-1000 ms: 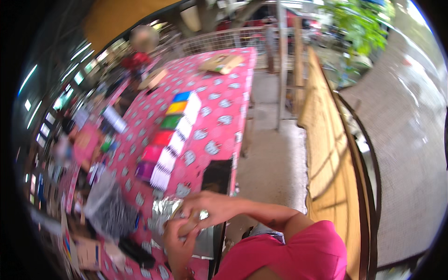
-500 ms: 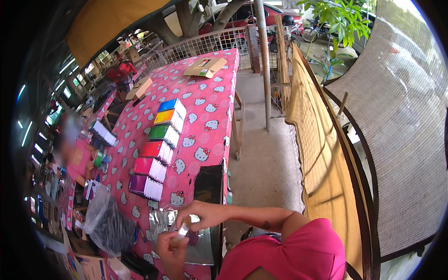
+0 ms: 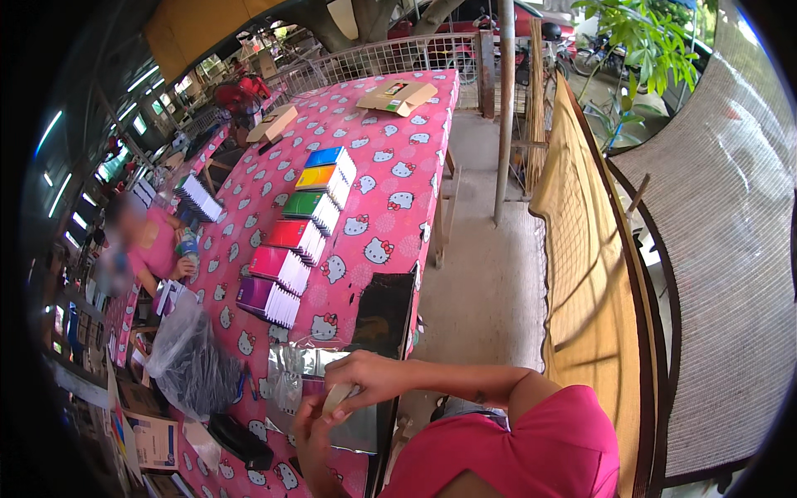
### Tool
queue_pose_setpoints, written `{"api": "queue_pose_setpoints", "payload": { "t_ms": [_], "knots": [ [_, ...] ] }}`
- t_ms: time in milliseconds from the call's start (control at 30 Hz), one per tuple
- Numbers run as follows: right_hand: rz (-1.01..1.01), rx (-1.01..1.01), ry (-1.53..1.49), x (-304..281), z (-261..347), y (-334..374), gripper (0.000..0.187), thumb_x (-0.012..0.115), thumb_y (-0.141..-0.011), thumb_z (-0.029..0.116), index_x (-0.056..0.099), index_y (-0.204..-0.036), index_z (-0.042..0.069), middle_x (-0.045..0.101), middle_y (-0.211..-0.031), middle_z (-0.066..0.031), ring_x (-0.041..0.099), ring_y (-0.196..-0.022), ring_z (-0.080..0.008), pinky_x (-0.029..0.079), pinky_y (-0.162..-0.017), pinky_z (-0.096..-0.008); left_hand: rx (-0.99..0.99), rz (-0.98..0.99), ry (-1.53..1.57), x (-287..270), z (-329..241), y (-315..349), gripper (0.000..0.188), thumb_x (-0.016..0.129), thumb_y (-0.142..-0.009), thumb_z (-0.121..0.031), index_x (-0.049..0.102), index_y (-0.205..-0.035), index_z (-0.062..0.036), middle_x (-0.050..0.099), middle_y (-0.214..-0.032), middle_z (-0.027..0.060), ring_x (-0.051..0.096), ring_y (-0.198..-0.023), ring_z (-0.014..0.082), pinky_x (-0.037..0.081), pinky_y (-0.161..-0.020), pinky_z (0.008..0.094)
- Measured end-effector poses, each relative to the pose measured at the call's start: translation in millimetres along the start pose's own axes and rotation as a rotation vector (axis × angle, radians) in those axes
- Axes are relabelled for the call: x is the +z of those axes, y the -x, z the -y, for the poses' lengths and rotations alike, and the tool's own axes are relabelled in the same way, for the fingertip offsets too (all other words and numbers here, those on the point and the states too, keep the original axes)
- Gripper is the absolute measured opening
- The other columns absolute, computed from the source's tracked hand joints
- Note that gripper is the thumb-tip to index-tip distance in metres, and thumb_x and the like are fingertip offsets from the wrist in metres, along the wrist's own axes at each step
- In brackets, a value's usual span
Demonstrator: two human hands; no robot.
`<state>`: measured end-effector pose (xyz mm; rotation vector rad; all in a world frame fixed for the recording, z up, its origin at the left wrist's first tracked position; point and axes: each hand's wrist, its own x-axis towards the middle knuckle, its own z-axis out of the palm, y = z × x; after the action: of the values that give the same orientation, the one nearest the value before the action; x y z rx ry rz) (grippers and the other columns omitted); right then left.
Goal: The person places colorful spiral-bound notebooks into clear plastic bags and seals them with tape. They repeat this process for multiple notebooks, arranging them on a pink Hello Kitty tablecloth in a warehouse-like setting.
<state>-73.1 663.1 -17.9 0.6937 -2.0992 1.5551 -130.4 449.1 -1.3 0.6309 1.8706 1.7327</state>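
Observation:
A pale, narrow roll of tape (image 3: pixel 336 399) is held between my two hands above the near end of the table. My right hand (image 3: pixel 365 378) curls over it from the right with bent fingers. From below and left, my left hand (image 3: pixel 312 427) pinches against the roll's lower side; its fingertips are partly hidden. Beneath both hands lies shiny, clear plastic wrapping (image 3: pixel 286 369), with a purple patch showing near my fingers. A black sheet (image 3: pixel 386 311) reaches out beyond my right hand along the table's right edge.
Coloured spiral notebooks (image 3: pixel 292 235) stand in a row of stacks on the pink patterned table (image 3: pixel 349 282). A bunched plastic bag (image 3: pixel 195 365) and a black tape dispenser (image 3: pixel 239 441) are on the left. Farther back lie opened cardboard boxes (image 3: pixel 397 97). A person in pink (image 3: pixel 154 241) works across the table.
The view has shifted, so the table sits farther right and higher. My hands have turned the tape roll, and my right fingers now wrap over it. The person opposite has moved their hands.

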Motion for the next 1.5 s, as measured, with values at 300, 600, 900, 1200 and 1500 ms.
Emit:
{"api": "queue_pose_setpoints", "payload": {
  "t_ms": [300,600,900,1200,1500],
  "knots": [
    [0.029,-0.013,-0.096,16.5,-9.3,12.4,0.028,0.08,-0.078,0.022,0.061,-0.083,0.002,0.06,-0.077,-0.0098,0.061,-0.075,-0.028,0.045,-0.063,-0.0395,-0.048,0.053,0.225,6.9,12.6,23.8,0.02,0.06,-0.082,-0.008,0.064,-0.097,0.0051,0.068,-0.088,0.0104,0.065,-0.083,0.0166,0.05,-0.079,0.0283],
    [0.032,-0.018,-0.252,8.5,-0.3,0.9,0.024,0.087,-0.073,0.018,0.073,-0.087,0.005,0.066,-0.078,-0.0071,0.063,-0.068,-0.0198,0.045,-0.058,-0.0323,0.109,0.076,0.022,5.3,1.1,37.2,0.028,0.055,-0.091,-0.006,0.063,-0.114,0.0059,0.068,-0.093,0.0066,0.063,-0.09,0.0123,0.049,-0.081,0.0265],
    [0.025,-0.028,-0.255,22.0,-4.9,-8.8,0.034,0.092,-0.063,0.019,0.072,-0.086,0.005,0.064,-0.076,-0.0048,0.057,-0.066,-0.0178,0.042,-0.058,-0.0316,0.058,0.081,-0.171,-10.1,-24.3,49.6,0.034,0.054,-0.093,-0.007,0.062,-0.124,0.0018,0.068,-0.099,0.0095,0.061,-0.089,0.0118,0.048,-0.078,0.0274],
    [-0.097,-0.164,-0.382,29.7,-30.7,-13.9,0.045,0.095,-0.056,0.028,0.073,-0.088,0.006,0.063,-0.079,-0.0014,0.052,-0.075,-0.0192,0.038,-0.069,-0.0335,0.388,-0.073,-0.457,2.8,-53.9,46.9,0.04,0.068,-0.084,-0.007,0.063,-0.123,-0.0024,0.068,-0.109,0.012,0.063,-0.098,0.0248,0.046,-0.086,0.0343],
    [-0.211,-0.066,-0.707,39.3,-38.4,-9.8,0.058,0.087,-0.06,0.057,0.063,-0.084,0.01,0.05,-0.073,0.003,0.044,-0.074,-0.0157,0.037,-0.076,-0.0363,0.511,-0.152,-0.561,4.8,-42.3,37.2,0.038,0.072,-0.082,-0.009,0.065,-0.119,-0.0053,0.066,-0.105,0.0095,0.061,-0.096,0.0264,0.046,-0.085,0.0371]
  ]
}}
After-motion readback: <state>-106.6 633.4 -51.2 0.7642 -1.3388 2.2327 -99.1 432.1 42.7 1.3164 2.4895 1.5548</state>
